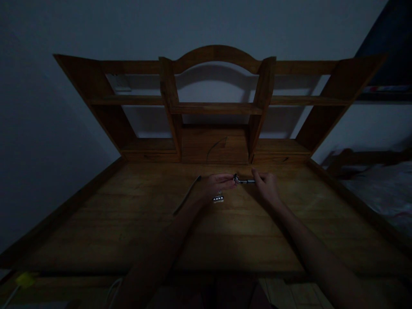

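Low over the desk, my right hand (267, 187) is closed around one end of a slim dark-and-silver tool (246, 181), thumb uppermost. The tool lies nearly level and points left, ending in a small shiny head. My left hand (221, 182) has its fingers closed at that head; the dim light hides the exact hold. Just below the left hand lies a small dark strip (218, 198) with several bright marks in a row. To the left of that hand, a long thin rod (186, 196) with a dark tip rests slanted on the wood, near my forearm.
The wooden desk (135, 227) carries a hutch (217, 108) of shelves and small drawers along its back. A thin dark line crosses the hutch's middle panel (193, 146). Raised edges run along both sides. A yellow object (26, 280) sits low at left; bedding (380, 189) is at right.
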Demonstrator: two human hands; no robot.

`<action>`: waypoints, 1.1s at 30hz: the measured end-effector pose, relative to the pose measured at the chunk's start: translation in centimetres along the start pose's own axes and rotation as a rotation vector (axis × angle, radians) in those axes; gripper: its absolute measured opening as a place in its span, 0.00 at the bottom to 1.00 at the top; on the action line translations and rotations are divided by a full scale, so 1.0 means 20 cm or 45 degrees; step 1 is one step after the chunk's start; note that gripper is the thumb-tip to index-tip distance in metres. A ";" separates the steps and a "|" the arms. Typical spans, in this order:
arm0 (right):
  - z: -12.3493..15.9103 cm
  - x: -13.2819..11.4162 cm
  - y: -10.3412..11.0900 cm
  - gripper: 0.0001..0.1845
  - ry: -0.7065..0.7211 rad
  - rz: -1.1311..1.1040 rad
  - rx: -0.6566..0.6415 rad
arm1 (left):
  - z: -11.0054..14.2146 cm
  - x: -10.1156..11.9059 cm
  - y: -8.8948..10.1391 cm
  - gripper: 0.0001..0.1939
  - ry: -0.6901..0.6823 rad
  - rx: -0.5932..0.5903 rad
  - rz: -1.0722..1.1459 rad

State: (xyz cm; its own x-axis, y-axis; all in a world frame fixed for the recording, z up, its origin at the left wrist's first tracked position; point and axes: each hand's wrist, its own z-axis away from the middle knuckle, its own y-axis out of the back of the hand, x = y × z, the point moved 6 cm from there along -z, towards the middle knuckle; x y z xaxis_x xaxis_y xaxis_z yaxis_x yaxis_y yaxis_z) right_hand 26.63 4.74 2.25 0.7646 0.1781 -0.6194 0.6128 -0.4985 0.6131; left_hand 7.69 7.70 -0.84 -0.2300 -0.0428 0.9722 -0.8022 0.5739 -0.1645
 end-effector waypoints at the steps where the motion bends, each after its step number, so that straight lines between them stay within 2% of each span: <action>1: 0.00 0.00 0.00 0.33 0.003 0.004 0.001 | 0.00 0.00 0.00 0.21 0.000 0.007 -0.010; 25: 0.00 -0.01 0.00 0.32 0.024 0.012 0.002 | 0.01 0.01 -0.01 0.19 -0.004 -0.033 0.004; 33: 0.00 -0.02 0.01 0.32 0.038 -0.006 0.008 | 0.00 0.00 -0.01 0.18 -0.016 0.008 0.027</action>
State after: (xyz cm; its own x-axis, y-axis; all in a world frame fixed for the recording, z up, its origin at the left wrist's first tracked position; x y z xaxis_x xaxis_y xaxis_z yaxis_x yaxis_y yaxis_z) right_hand 26.47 4.59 2.57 0.7672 0.2058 -0.6075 0.6155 -0.5027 0.6070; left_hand 7.77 7.66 -0.74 -0.2537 -0.0412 0.9664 -0.8006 0.5696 -0.1859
